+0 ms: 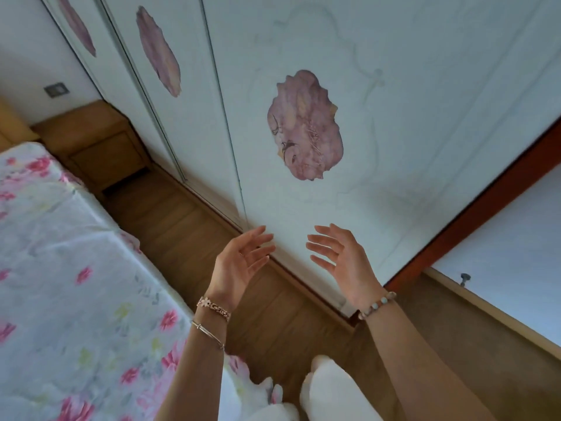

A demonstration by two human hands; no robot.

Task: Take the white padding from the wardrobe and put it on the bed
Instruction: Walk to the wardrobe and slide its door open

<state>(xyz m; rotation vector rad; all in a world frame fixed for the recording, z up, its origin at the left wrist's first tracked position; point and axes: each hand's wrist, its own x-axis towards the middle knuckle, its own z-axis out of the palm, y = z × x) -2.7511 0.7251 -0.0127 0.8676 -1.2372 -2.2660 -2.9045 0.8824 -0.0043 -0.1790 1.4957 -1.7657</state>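
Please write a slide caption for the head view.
Open hands reach toward shut wardrobe door, bed at left.

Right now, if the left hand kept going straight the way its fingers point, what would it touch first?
Probably the white wardrobe door with the pink flower panel, near its left edge; the left hand is open and empty, though depth is unclear.

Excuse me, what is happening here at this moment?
A person stands before a closed wardrobe with pink flower pictures on its doors. Both hands are raised and open, the left hand and right hand near the lower part of a door, holding nothing. The bed with a flowered cover lies to the left. No white padding shows yet.
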